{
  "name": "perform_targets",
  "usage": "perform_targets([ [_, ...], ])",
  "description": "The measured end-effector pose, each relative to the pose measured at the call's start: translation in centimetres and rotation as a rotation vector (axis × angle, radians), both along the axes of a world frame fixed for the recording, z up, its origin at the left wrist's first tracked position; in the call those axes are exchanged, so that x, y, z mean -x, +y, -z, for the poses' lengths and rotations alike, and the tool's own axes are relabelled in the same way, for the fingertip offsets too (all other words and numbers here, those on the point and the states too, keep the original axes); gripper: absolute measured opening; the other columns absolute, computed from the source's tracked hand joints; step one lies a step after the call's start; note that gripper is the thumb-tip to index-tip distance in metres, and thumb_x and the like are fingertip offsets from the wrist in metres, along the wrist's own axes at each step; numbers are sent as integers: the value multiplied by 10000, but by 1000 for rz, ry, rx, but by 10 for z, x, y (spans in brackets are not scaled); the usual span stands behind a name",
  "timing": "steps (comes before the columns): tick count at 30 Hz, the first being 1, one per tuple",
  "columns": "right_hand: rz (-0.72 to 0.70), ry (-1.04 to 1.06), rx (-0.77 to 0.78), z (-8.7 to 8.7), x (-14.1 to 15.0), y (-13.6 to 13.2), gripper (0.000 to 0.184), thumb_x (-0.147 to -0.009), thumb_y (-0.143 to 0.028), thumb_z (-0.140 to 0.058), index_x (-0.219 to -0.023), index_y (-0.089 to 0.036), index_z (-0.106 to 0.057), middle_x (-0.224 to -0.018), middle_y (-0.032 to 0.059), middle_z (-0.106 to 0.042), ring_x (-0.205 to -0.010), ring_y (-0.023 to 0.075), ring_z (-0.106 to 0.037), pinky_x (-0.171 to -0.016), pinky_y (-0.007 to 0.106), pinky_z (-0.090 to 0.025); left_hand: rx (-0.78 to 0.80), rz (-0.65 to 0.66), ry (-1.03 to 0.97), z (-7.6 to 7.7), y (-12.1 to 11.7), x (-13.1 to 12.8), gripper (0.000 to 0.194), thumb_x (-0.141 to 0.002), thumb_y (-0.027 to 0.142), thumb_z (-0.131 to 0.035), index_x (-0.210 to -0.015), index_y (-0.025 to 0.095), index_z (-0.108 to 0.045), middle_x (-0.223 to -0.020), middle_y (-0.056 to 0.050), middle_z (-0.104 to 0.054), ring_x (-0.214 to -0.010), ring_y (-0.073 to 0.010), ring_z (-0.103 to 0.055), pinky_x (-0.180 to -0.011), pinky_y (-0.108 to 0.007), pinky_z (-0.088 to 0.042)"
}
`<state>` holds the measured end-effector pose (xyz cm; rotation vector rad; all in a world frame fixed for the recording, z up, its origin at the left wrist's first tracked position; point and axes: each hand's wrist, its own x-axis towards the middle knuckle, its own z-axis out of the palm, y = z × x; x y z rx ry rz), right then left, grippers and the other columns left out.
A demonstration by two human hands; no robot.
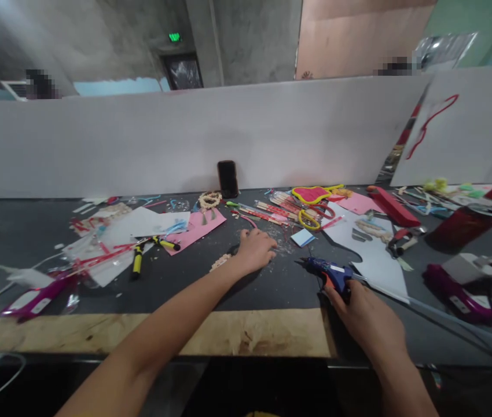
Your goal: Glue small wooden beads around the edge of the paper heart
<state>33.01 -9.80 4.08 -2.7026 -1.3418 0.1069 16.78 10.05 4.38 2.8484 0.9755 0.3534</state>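
My right hand (370, 315) is wrapped round the handle of a dark blue hot glue gun (330, 270), whose nozzle points left, low over the dark table. A clear glue stick trails from its back end. My left hand (255, 250) is palm down over the middle of the table with its fingers loosely bent and apart, and no held thing shows in it. Beside that wrist lies a beige, bumpy piece (220, 262), partly hidden by the forearm. A small light blue and white card (302, 238) is between my two hands.
A phone (227, 179) leans on the white partition (154, 145). Yellow-handled pliers (138, 260), pink paper (206, 227), wrapped sticks (272, 214) and a red stapler (396, 207) are scattered behind my hands. On the right are a red can (463, 227) and a purple power strip (463, 298).
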Motion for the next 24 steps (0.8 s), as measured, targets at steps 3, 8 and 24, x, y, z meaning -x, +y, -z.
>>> perform_targets([
  [3,69,118,23,-6,-6,4,392,-848,-516,-351,-874,-201,-582,-814,141,-688,-714,299,-658,-550,348,-412,3,6,45,6,1,-13,55,-795,236,-625,-801,236,-680,-972,-50,-675,-1065,-277,-479,-923,-521,-227],
  [8,75,244,-150,1,-20,-10,386,-810,-512,-401,-946,-206,-594,-787,71,-696,-707,231,-649,-575,302,-436,20,15,1,1,-1,-14,92,-810,176,-592,-752,203,-658,-934,-69,-674,-1053,-281,-474,-921,-528,-234],
  [24,-36,1068,-756,25,22,-52,296,-749,-504,-594,-891,-260,-679,-797,50,-724,-691,253,-688,-528,315,-565,918,-112,-740,9,-137,69,116,-807,208,-574,-844,179,-680,-770,-22,-629,-688,-135,-552,-630,-216,-400],
])
